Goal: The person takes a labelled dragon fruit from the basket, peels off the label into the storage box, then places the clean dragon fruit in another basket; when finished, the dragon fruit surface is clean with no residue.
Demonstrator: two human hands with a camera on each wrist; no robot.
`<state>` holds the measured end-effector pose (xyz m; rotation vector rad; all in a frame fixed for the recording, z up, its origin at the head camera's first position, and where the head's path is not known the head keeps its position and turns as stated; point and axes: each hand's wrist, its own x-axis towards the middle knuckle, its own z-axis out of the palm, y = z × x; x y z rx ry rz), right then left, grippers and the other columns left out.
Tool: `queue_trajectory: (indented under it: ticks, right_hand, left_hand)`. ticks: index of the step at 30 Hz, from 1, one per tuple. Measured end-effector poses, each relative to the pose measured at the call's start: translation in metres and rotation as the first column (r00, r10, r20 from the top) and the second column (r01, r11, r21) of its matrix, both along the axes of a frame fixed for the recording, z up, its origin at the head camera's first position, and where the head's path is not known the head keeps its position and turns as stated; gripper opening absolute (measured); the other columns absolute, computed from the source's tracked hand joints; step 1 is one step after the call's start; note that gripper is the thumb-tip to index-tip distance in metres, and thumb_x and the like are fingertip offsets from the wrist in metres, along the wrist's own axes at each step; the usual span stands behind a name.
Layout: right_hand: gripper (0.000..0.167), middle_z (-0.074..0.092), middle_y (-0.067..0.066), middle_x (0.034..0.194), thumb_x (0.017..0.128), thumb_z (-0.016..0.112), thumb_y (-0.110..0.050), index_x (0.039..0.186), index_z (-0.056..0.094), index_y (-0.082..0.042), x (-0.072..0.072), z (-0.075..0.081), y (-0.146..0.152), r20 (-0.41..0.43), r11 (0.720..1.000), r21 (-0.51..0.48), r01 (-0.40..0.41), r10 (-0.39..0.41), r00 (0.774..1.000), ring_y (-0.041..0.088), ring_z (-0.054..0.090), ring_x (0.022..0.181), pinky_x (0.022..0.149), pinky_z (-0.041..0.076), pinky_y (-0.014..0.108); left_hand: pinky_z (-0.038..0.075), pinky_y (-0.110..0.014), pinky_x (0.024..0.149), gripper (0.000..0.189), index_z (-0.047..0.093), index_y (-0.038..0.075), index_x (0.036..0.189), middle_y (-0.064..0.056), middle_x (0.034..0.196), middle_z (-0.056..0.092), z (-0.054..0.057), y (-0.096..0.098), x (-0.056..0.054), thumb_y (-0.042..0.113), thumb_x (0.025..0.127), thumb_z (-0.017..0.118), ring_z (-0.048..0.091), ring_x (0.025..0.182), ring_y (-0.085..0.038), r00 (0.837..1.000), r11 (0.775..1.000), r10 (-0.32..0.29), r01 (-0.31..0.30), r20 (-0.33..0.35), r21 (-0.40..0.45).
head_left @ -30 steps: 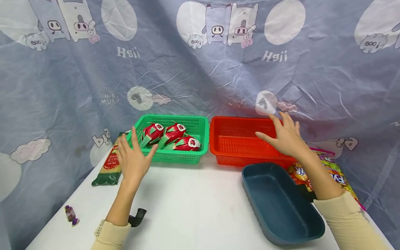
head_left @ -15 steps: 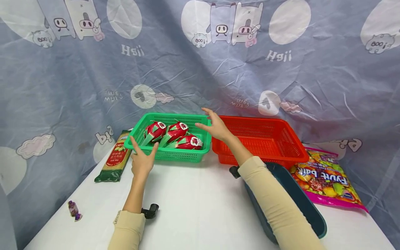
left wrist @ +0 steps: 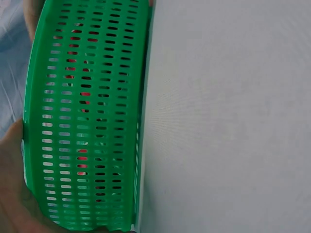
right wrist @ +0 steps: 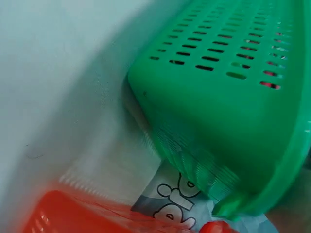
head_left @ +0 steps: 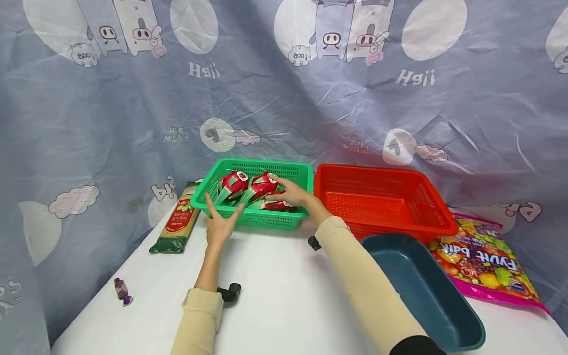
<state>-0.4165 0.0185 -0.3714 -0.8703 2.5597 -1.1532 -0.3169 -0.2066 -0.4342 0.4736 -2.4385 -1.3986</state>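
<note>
In the head view, a green basket [head_left: 266,221] holds several red dragon fruits [head_left: 233,183] with green stems and stickers. My left hand [head_left: 219,228] is at its front left corner, thumb and forefinger spread. In the left wrist view, the thumb of the left hand [left wrist: 12,179] touches the rim of the green basket [left wrist: 92,121]. My right hand [head_left: 293,191] reaches over the basket's right side, its extended fingers above the dragon fruits. Whether they touch the fruit is hard to tell. Little of that hand shows in the right wrist view beside the green basket [right wrist: 204,111].
Right of the green basket stands a red basket [head_left: 377,228], with a dark blue tray [head_left: 426,291] before it. A fruit candy bag [head_left: 483,261] lies at far right. On the left lie a pasta packet [head_left: 177,222] and a wrapped candy [head_left: 121,288]. A patterned curtain [head_left: 266,108] hangs behind.
My right hand has swung left from above the red basket to over the dragon fruits. The left hand has come down to the green basket's front edge. The view has shifted slightly.
</note>
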Motion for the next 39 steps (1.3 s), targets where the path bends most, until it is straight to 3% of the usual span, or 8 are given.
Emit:
queue_trajectory:
  ticks: [8, 11, 15, 19, 23, 26, 34, 39]
  right_hand:
    - [0.072, 0.024, 0.007, 0.149, 0.083, 0.069, -0.029, 0.145, 0.032, -0.021, -0.01, -0.006, 0.012, 0.129, 0.958, 0.257, -0.129, 0.098, 0.987, 0.026, 0.023, 0.133, 0.099, 0.034, 0.04]
    - [0.075, 0.026, 0.009, 0.145, 0.083, 0.07, -0.022, 0.146, 0.028, -0.023, -0.015, -0.003, 0.014, 0.185, 0.933, 0.318, -0.17, 0.115, 0.976, 0.017, 0.05, 0.094, 0.075, 0.042, 0.03]
    - [0.078, 0.032, 0.012, 0.129, 0.083, 0.07, -0.015, 0.147, 0.025, -0.025, -0.017, 0.002, 0.015, 0.222, 0.925, 0.336, -0.175, 0.103, 0.97, 0.012, 0.031, 0.049, 0.052, 0.031, 0.026]
    - [0.076, 0.039, 0.013, 0.118, 0.081, 0.072, -0.016, 0.145, 0.032, -0.026, -0.017, 0.001, 0.016, 0.198, 0.94, 0.308, -0.147, 0.087, 0.976, 0.015, 0.033, 0.052, 0.052, 0.033, 0.028]
    - [0.073, 0.039, 0.011, 0.134, 0.078, 0.075, -0.021, 0.141, 0.039, -0.025, -0.017, 0.001, 0.014, 0.072, 0.936, 0.33, -0.119, 0.101, 0.992, 0.02, 0.044, 0.084, 0.067, 0.04, 0.028]
    - [0.073, 0.038, 0.011, 0.139, 0.076, 0.077, -0.024, 0.14, 0.041, -0.026, -0.016, 0.001, 0.011, -0.014, 0.93, 0.353, -0.098, 0.11, 0.994, 0.023, 0.039, 0.106, 0.079, 0.04, 0.029]
    - [0.08, 0.041, 0.009, 0.135, 0.071, 0.081, -0.03, 0.139, 0.041, -0.028, -0.013, 0.007, 0.009, -0.049, 0.957, 0.281, -0.075, 0.092, 0.995, 0.023, 0.043, 0.106, 0.081, 0.043, 0.032]
    - [0.084, 0.046, 0.011, 0.127, 0.067, 0.083, -0.033, 0.14, 0.04, -0.029, -0.01, 0.034, 0.014, -0.11, 0.988, 0.143, -0.058, 0.074, 0.991, 0.025, 0.045, 0.107, 0.083, 0.046, 0.035]
  left_hand:
    - [0.028, -0.072, 0.086, 0.114, -0.022, 0.045, 0.139, -0.039, 0.142, 0.006, -0.007, 0.007, 0.003, 0.083, 0.061, 0.052, 0.026, 0.117, -0.064, 1.0, 1.0, -0.022, 0.022, 0.021, -0.007]
    - [0.029, -0.071, 0.086, 0.115, -0.02, 0.043, 0.141, -0.039, 0.141, 0.008, -0.004, 0.007, 0.004, 0.082, 0.062, 0.054, 0.028, 0.116, -0.063, 0.999, 1.0, -0.028, 0.028, 0.018, -0.009]
    - [0.03, -0.071, 0.086, 0.115, -0.02, 0.042, 0.141, -0.039, 0.141, 0.009, 0.0, 0.007, 0.002, 0.082, 0.062, 0.053, 0.03, 0.115, -0.063, 0.999, 0.999, -0.038, 0.038, 0.019, -0.023]
    - [0.031, -0.071, 0.085, 0.115, -0.019, 0.042, 0.142, -0.039, 0.141, 0.009, 0.001, 0.006, 0.001, 0.083, 0.061, 0.053, 0.03, 0.114, -0.063, 0.999, 0.999, -0.034, 0.035, 0.016, -0.027]
    - [0.031, -0.07, 0.086, 0.115, -0.018, 0.044, 0.141, -0.039, 0.141, 0.01, 0.001, 0.005, 0.0, 0.083, 0.06, 0.053, 0.031, 0.114, -0.062, 1.0, 0.999, -0.025, 0.025, 0.012, -0.024]
    - [0.031, -0.07, 0.086, 0.115, -0.018, 0.043, 0.142, -0.039, 0.141, 0.01, 0.002, 0.004, 0.0, 0.083, 0.06, 0.053, 0.032, 0.114, -0.061, 1.0, 0.999, -0.023, 0.023, 0.01, -0.023]
    - [0.03, -0.071, 0.085, 0.117, -0.018, 0.041, 0.142, -0.039, 0.141, 0.008, 0.002, -0.001, 0.0, 0.084, 0.06, 0.052, 0.031, 0.115, -0.062, 0.999, 0.999, -0.03, 0.031, 0.013, -0.023]
    - [0.03, -0.071, 0.086, 0.115, -0.019, 0.043, 0.141, -0.039, 0.142, 0.006, 0.003, -0.005, 0.001, 0.084, 0.06, 0.052, 0.03, 0.115, -0.062, 0.999, 1.0, -0.029, 0.029, 0.029, -0.008]
